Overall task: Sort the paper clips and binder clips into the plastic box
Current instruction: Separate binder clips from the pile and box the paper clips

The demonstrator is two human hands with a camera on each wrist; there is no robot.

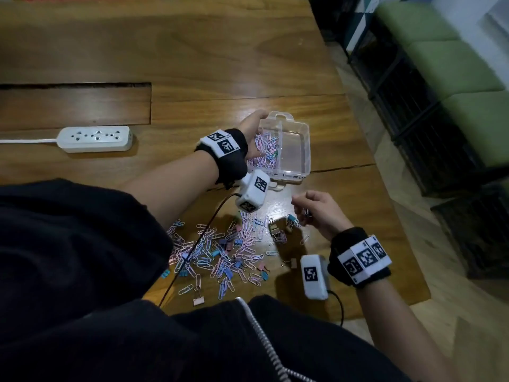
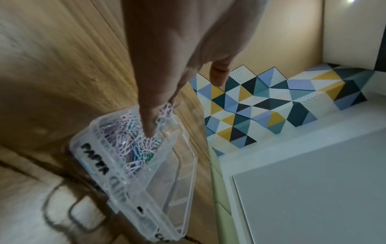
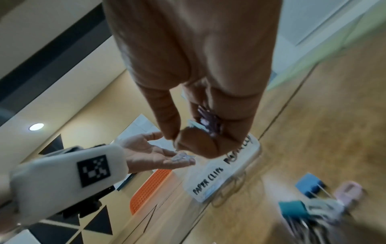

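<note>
Sorting is judged to be partway done: the plastic box (image 1: 294, 150), a clear, thin-walled, 2-compartment case standing on the wooden tabletop (image 1: 192, 64), already holds a tangle of pastel paper clips (image 1: 265, 150) in its left compartment, with what looks like a teal binder clip among them, while the right compartment looks bare. The left hand (image 1: 252, 133) is held over the filled compartment with fingers straight and relaxed, and a few clips are seen lying on its palm in the right wrist view, so a tipping-out is taken to be the step in hand. The right hand (image 1: 316, 213) is held just above the tabletop near the box, its fingers curled round a small bunch of clips (image 3: 208, 120); blur hides whether these are wire clips only. Many paper clips (image 1: 220, 252) are left scattered near the tabletop's front edge, thin bent wire loops in pink, blue and white, mixed with binder clips (image 1: 279, 230), small folded blocks with wire handles. The next move is judged to call for the right hand's bunch to be carried over the matching compartment, as marked by the handwritten labels on the box front. A white power strip (image 1: 96, 139) is seen well apart on the left.
</note>
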